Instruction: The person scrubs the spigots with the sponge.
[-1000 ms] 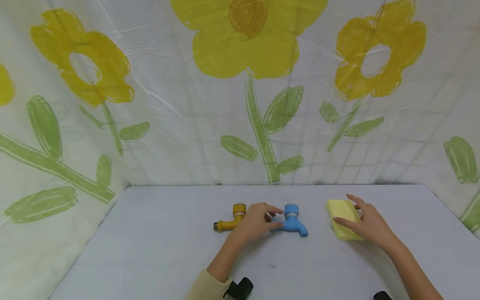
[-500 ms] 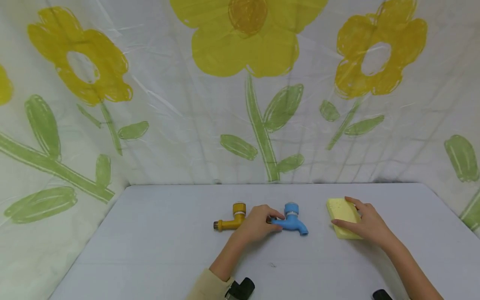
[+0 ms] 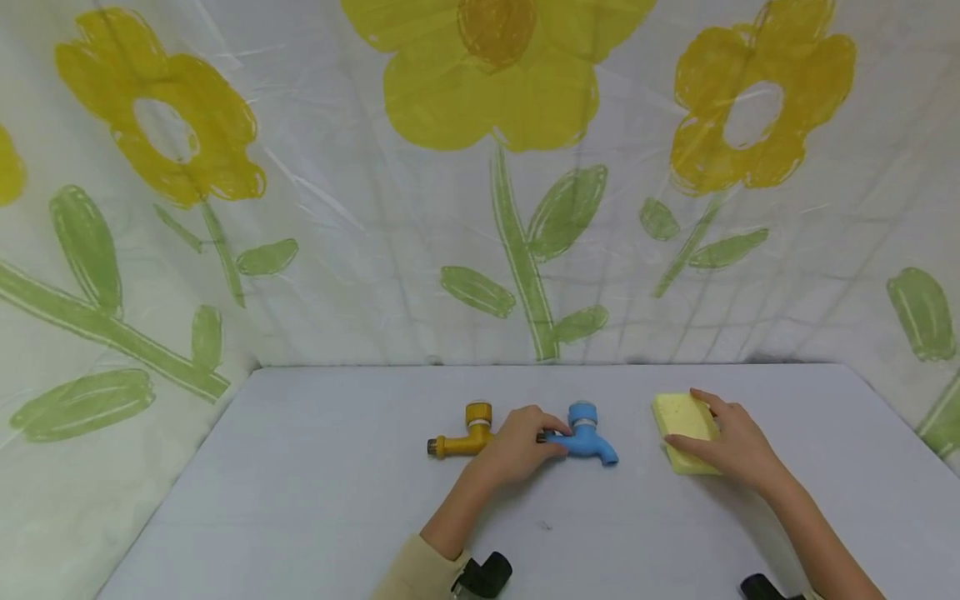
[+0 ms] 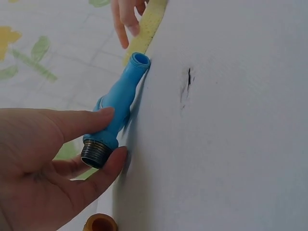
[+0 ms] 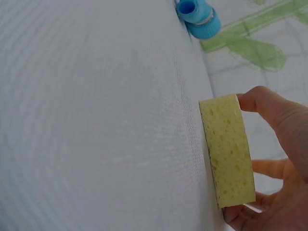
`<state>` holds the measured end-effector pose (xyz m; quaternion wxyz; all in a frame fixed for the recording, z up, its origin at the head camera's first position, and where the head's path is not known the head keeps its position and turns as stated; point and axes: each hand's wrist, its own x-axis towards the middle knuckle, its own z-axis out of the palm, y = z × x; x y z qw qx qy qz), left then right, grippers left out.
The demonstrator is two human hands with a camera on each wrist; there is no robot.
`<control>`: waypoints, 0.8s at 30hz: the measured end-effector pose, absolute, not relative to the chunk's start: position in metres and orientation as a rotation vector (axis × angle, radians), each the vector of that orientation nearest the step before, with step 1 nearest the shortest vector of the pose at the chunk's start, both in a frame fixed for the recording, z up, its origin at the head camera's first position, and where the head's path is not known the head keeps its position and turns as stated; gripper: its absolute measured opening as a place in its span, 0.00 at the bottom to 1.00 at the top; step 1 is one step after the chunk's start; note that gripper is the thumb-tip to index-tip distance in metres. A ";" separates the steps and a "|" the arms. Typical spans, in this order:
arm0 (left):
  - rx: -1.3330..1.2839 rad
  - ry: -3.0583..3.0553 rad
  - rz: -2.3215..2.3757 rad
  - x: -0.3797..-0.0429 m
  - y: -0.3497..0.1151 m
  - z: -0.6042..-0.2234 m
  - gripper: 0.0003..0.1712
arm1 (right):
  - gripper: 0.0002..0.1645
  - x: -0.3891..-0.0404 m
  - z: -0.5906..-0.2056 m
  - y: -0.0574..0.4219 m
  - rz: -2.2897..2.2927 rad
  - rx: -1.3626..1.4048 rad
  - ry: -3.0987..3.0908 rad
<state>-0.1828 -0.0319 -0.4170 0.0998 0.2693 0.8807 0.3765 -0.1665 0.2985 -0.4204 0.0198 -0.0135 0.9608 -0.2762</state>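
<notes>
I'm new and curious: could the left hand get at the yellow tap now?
Probably not without letting go: the left hand pinches the blue tap, though the yellow tap lies close by.

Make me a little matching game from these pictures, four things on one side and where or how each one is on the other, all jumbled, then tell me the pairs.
Things:
1. Sponge
2. Mustard tap
3. Blue tap
4. Flowered sheet

Where or how:
A. Lies on the table, held by neither hand
B. Held near its threaded end by the left hand
C. Hangs behind the table
D. Gripped by the right hand

Pairs: 1-D, 2-A, 3-B, 4-C
</notes>
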 end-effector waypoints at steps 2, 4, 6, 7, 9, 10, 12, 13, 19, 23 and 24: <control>0.781 2.576 1.146 -0.183 -0.032 -0.418 0.12 | 0.57 -0.167 -0.420 0.298 -0.851 -0.036 2.984; 0.748 2.532 1.195 -0.184 -0.033 -0.419 0.11 | 0.57 -0.167 -0.420 0.298 -0.849 -0.038 2.989; 0.706 2.474 1.256 -0.185 -0.034 -0.419 0.11 | 0.56 -0.167 -0.421 0.298 -0.844 -0.054 3.003; 0.689 2.443 1.284 -0.185 -0.035 -0.419 0.11 | 0.56 -0.167 -0.421 0.298 -0.841 -0.063 3.009; 0.655 2.356 1.352 -0.187 -0.036 -0.418 0.12 | 0.58 -0.167 -0.422 0.297 -0.829 -0.073 3.015; 0.633 2.306 1.385 -0.187 -0.037 -0.417 0.12 | 0.58 -0.167 -0.423 0.296 -0.822 -0.077 3.019; 0.588 2.202 1.450 -0.188 -0.037 -0.417 0.13 | 0.60 -0.167 -0.423 0.295 -0.810 -0.078 3.019; 0.568 2.147 1.481 -0.188 -0.037 -0.417 0.14 | 0.60 -0.166 -0.423 0.294 -0.808 -0.077 3.017; 0.422 1.846 1.657 -0.188 -0.036 -0.421 0.18 | 0.58 -0.165 -0.421 0.293 -0.825 -0.082 3.023; 0.367 1.756 1.713 -0.187 -0.034 -0.422 0.19 | 0.57 -0.165 -0.420 0.294 -0.817 -0.087 3.034; 0.361 1.750 1.717 -0.187 -0.034 -0.422 0.19 | 0.56 -0.165 -0.420 0.294 -0.813 -0.085 3.035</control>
